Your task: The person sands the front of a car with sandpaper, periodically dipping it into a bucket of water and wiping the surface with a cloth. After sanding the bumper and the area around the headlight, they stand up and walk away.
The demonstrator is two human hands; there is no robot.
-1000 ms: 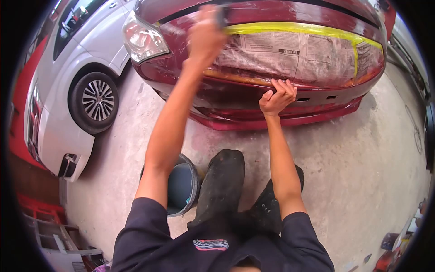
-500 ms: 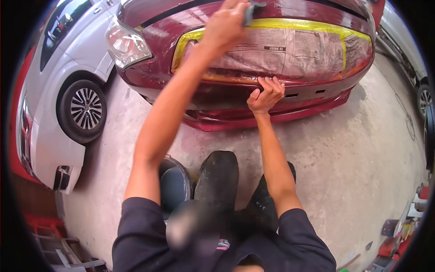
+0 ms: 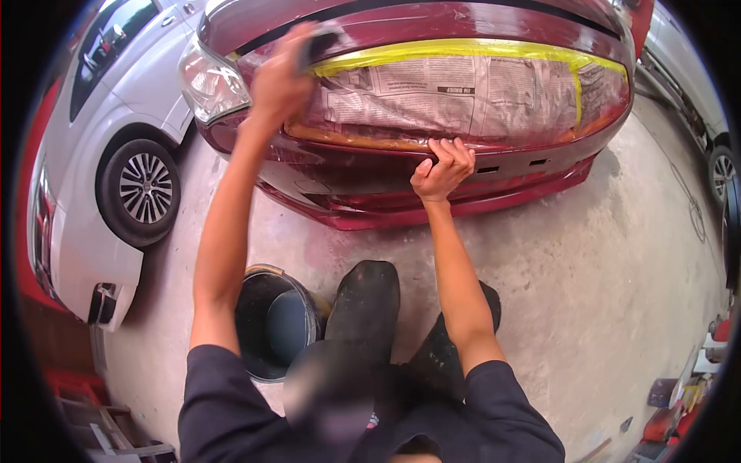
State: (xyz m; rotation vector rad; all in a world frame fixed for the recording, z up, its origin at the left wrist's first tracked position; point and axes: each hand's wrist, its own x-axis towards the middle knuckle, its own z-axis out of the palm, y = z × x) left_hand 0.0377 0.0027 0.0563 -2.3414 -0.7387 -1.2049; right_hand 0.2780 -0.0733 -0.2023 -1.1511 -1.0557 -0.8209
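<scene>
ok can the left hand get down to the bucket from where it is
Probably yes: the bucket stands open on the floor below the left arm, nothing covering it, though the left hand holds a dark pad on the red car.

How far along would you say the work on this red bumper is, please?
Masking looks done: newspaper and yellow tape cover the middle of the bumper. In hand: the left hand presses a dark pad by the headlight, while the right hand grips the bumper below the newspaper. Left, probably: the lower bumper, whose finish looks patchy.
</scene>
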